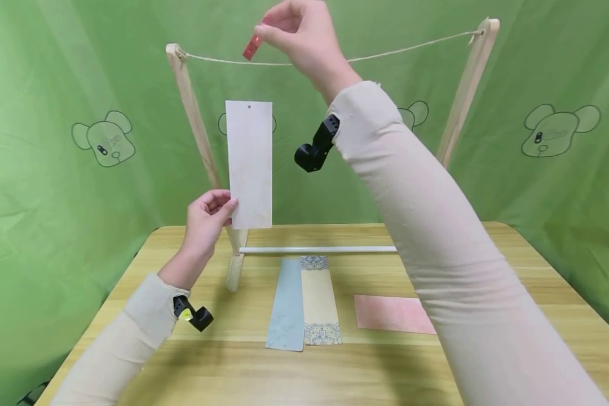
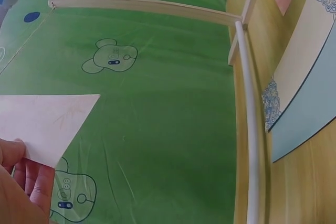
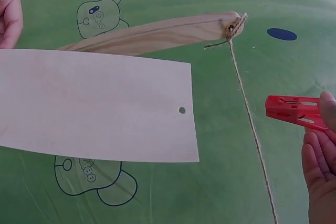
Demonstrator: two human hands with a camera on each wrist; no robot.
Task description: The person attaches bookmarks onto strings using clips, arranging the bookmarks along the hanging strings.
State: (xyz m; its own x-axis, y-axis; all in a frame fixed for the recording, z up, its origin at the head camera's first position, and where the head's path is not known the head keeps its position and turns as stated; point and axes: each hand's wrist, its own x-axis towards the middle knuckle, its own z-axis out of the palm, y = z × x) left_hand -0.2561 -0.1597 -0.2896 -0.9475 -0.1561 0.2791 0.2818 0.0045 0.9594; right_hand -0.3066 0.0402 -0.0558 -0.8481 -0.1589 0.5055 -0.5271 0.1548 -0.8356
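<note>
At left of centre, a pale, grained wooden post (image 1: 192,115) leans up, and just beside it the left hand (image 1: 205,220) pinches a white card (image 1: 250,163) low on its left edge. The card stands upright, left of centre: a flat rectangle, holed near the top. It looks light and smooth, stiff enough for that low grip but likely to crease; thumb and finger on the edges should suit it. Upper centre now, a red clip (image 1: 252,47), glossy like hard plastic, near a hairy twisted cord (image 3: 250,116); its spring probably pushes back, so squeeze the ends. The right hand (image 1: 307,42) pinches it. Below, on the woodgrain tabletop (image 1: 223,372): a blue strip (image 1: 286,307), a lace-patterned cream strip (image 1: 318,299), then, lower right, a pink strip (image 1: 393,313), partly behind the sleeve (image 1: 436,225).
</note>
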